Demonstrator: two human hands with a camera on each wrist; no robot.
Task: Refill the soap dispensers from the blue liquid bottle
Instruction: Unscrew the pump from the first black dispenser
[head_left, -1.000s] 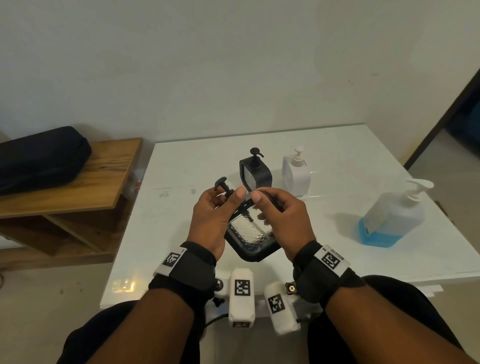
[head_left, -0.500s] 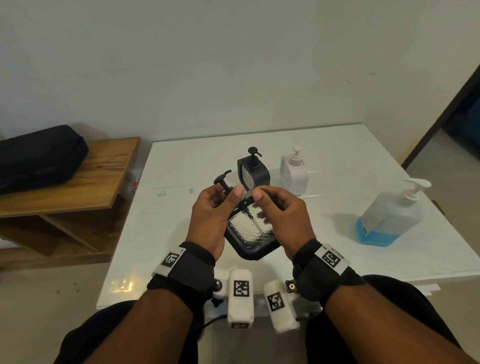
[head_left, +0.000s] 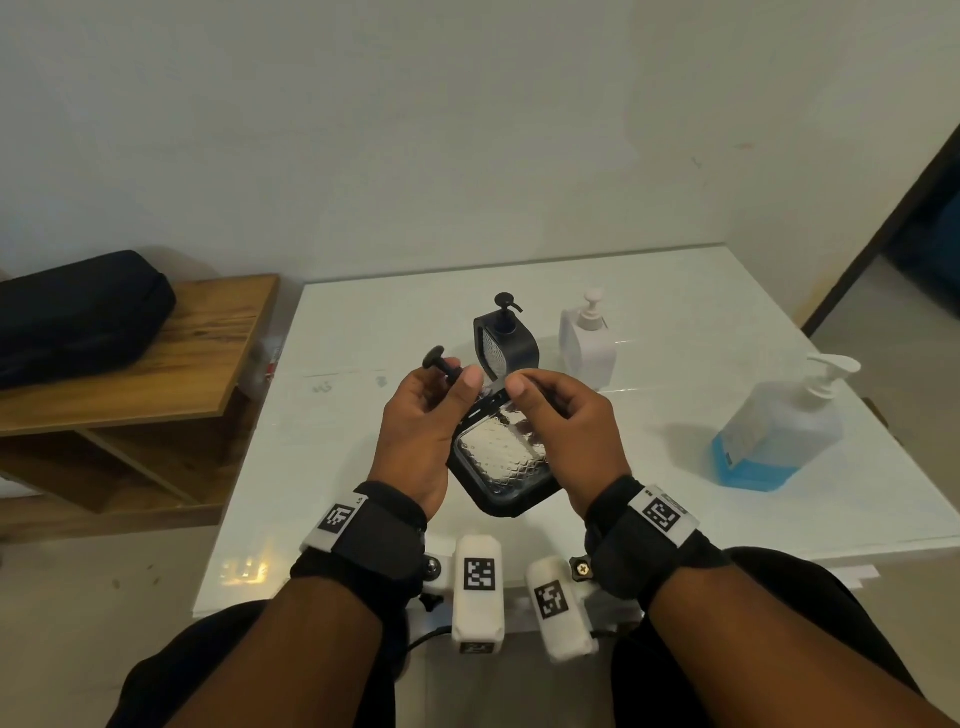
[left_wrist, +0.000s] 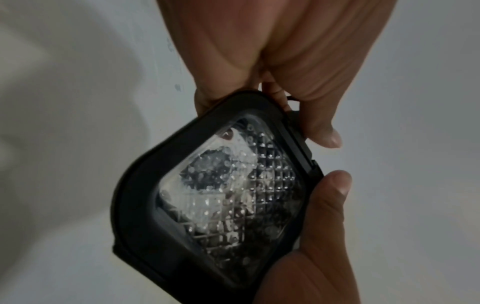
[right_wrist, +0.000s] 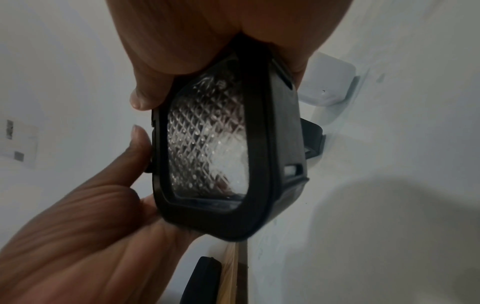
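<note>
I hold a black soap dispenser (head_left: 498, 457) with a clear textured window tilted above the white table (head_left: 675, 312). My left hand (head_left: 457, 376) pinches its pump neck, and the black pump head (head_left: 439, 358) sticks out past the fingers. My right hand (head_left: 524, 395) grips the dispenser's top edge. The window shows close up in the left wrist view (left_wrist: 228, 195) and the right wrist view (right_wrist: 207, 148). A second black dispenser (head_left: 506, 343) and a white dispenser (head_left: 587, 343) stand upright behind my hands. The blue liquid bottle (head_left: 774, 431) stands to the right, its pump on.
A wooden bench (head_left: 156, 379) carrying a black bag (head_left: 78, 317) stands left of the table. A dark doorway (head_left: 924, 234) opens at the far right. The table's near edge runs just above my knees.
Almost nothing: the pump head between my left fingers has shifted slightly. Both hands keep their hold on the tilted dispenser in the same place.
</note>
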